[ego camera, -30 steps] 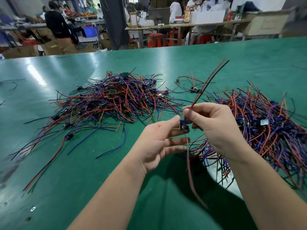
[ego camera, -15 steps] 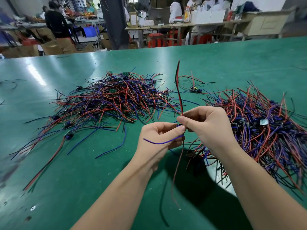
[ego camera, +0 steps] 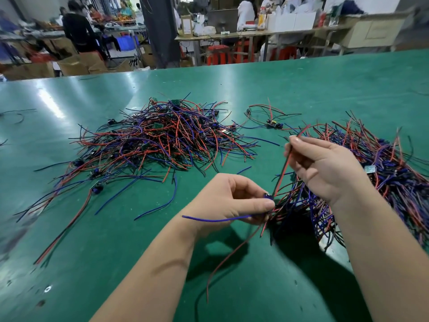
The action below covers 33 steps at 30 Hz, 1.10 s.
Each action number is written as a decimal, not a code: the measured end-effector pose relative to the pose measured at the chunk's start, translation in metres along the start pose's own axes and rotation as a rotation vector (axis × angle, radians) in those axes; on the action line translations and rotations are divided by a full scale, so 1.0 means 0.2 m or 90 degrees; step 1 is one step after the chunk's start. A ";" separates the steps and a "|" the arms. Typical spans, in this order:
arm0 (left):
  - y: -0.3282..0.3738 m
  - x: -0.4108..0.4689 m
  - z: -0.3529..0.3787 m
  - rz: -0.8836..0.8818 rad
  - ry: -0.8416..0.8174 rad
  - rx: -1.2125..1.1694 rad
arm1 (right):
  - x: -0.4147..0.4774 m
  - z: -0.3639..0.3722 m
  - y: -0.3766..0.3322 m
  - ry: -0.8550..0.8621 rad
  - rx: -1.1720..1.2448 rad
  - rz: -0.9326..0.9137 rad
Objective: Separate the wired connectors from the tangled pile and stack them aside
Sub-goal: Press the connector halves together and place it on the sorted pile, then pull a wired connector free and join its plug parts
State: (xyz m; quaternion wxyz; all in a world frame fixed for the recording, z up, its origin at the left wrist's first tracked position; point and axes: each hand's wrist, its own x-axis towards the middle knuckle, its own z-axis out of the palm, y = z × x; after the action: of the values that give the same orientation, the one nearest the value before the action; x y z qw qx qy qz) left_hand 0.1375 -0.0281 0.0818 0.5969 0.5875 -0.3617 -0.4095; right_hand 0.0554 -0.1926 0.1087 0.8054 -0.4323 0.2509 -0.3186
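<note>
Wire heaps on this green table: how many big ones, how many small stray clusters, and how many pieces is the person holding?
Big wire heaps: 2, the left heap and the right heap
Small stray cluster: 1
Held wired connector, pinched by left hand and right hand: 1
Total: 4

Both forearms reach in from 6 o'clock. The left hand (ego camera: 228, 201) curls, its thumb and forefinger pinching a small connector (ego camera: 267, 196). At its 2 o'clock, the right hand (ego camera: 325, 168) pinches a red wire (ego camera: 284, 168).
</note>
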 end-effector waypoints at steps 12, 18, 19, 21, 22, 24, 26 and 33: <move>0.01 -0.01 -0.01 -0.007 -0.050 0.062 | 0.04 -0.03 -0.01 0.114 -0.062 -0.007; 0.03 -0.01 -0.01 0.040 -0.069 -0.028 | 0.03 -0.01 -0.01 0.015 -0.003 0.037; 0.04 -0.01 -0.01 0.058 -0.048 -0.080 | 0.02 -0.01 -0.01 -0.011 -0.020 0.052; 0.05 0.00 -0.03 0.097 0.008 -0.202 | -0.01 0.01 0.02 -0.075 -0.109 0.060; 0.06 0.00 -0.03 0.122 0.046 -0.257 | -0.02 0.02 0.04 -0.120 -0.177 0.056; 0.06 0.01 -0.04 0.171 0.137 -0.329 | -0.05 0.03 0.08 -0.233 -0.300 0.045; 0.07 0.02 -0.06 0.199 0.215 -0.349 | -0.08 0.05 0.12 -0.324 -0.334 0.020; 0.04 0.04 0.01 0.193 0.335 -0.280 | -0.10 0.12 0.17 -0.311 -0.159 -0.127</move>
State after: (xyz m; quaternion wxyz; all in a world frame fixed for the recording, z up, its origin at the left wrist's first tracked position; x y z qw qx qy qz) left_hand 0.1395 -0.0355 0.0901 0.8352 0.4702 -0.1823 -0.2194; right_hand 0.0683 -0.1519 0.0935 0.7472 -0.6147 0.0431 -0.2490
